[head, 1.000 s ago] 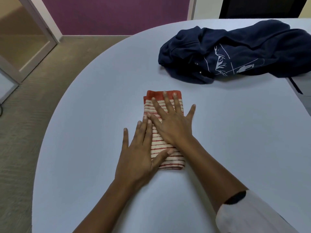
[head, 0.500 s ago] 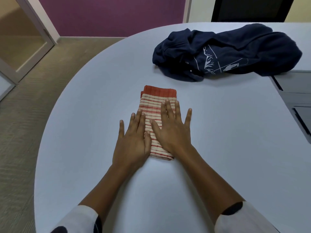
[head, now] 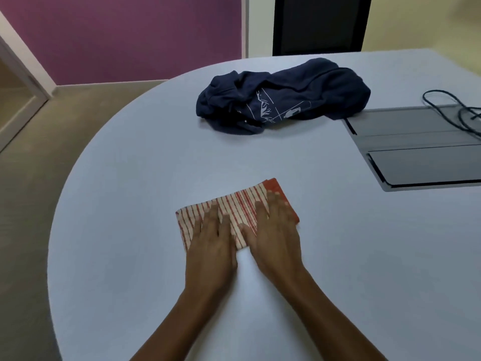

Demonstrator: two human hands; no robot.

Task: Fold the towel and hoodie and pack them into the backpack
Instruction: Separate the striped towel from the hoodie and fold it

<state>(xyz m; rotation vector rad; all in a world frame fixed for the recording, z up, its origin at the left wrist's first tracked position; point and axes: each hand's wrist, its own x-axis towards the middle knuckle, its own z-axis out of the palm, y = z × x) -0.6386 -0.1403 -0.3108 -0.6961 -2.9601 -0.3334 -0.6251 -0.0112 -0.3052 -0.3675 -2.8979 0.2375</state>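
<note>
The folded towel (head: 240,212), cream with red stripes and a red end band, lies crosswise on the white table (head: 130,230) in front of me. My left hand (head: 212,239) presses flat on its left half, fingers straight. My right hand (head: 276,230) presses flat on its right half beside the red band. A crumpled navy hoodie (head: 283,96) with a white print lies farther back on the table, apart from both hands. No backpack is in view.
A dark grey recessed panel (head: 416,149) sits in the table at the right, with a black cable (head: 453,110) lying across its far corner. The table's curved edge runs along the left, with carpet floor beyond. A dark chair back (head: 320,24) stands behind the table.
The towel has turned from lengthwise to crosswise, its red band now at the right. Both hands stay flat on it, now side by side. The view has shifted, showing the panel at right.
</note>
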